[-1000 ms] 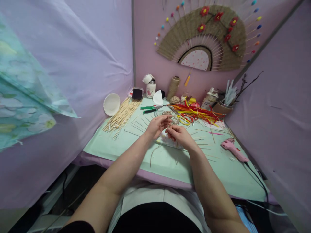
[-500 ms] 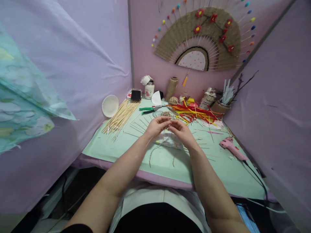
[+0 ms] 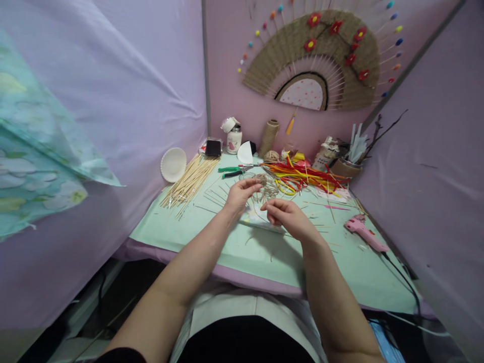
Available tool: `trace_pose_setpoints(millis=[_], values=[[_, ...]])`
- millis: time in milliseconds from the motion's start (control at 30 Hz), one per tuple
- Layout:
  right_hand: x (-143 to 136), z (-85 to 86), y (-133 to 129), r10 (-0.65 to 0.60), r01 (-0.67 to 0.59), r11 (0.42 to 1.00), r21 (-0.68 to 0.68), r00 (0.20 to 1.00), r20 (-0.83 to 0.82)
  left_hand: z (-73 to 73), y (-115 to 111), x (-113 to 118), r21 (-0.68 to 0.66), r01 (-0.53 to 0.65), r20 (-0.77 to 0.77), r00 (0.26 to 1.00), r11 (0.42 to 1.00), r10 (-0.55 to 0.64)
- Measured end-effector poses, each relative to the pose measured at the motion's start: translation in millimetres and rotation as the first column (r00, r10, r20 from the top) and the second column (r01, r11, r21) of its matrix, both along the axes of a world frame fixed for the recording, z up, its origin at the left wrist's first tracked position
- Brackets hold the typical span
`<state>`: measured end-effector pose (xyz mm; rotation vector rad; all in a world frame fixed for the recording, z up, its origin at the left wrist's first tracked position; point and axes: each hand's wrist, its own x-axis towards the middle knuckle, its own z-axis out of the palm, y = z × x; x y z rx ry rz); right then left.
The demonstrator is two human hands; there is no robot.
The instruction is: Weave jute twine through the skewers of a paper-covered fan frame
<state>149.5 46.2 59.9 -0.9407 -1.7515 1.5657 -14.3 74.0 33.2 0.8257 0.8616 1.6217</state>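
My left hand (image 3: 241,195) is closed in a pinch on thin brown twine, its fingertips over the middle of the table. My right hand (image 3: 284,214) is closed lower and to the right, thumb and finger pinched together on what looks like a strand of the same twine. Loose loops of twine (image 3: 269,189) lie just behind both hands. Beneath them is a pale flowered piece (image 3: 260,222), partly covered by my hands. Thin sticks (image 3: 215,197) fan out from around it on both sides.
Bamboo sticks (image 3: 191,181) lie in a pile at the left by a white bowl (image 3: 173,165). Green-handled pliers (image 3: 231,170) and red and yellow pipe cleaners (image 3: 312,176) lie behind. A pink glue gun (image 3: 366,234) with its cord rests at the right. A decorated fan (image 3: 280,60) hangs on the wall.
My hands were together at the fingertips and are now apart. The right hand has moved down and slightly right; the strands hanging toward the front edge have shifted.
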Motion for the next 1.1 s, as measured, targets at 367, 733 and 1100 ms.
trace_pose_setpoints(millis=[367, 733, 1100], values=[[8, 10.0, -61, 0.185, -0.368, 0.887, 0.279, 0.836, 0.516, 11.4, -7, -3, -0.107, 0.038, 0.114, 0.993, 0.993, -0.026], [10, 30.6, -19, -0.211, 0.081, 0.851, 0.519, 0.958, 0.197, 11.5, -7, -1, -0.041, 0.139, 0.172, 0.977, 0.990, -0.130], [-4, 9.5, 21, -0.336, 0.316, 0.907, 0.279, 0.942, 0.026, 6.7, -6, 1, 0.066, 0.199, 0.076, 0.976, 0.978, -0.203]])
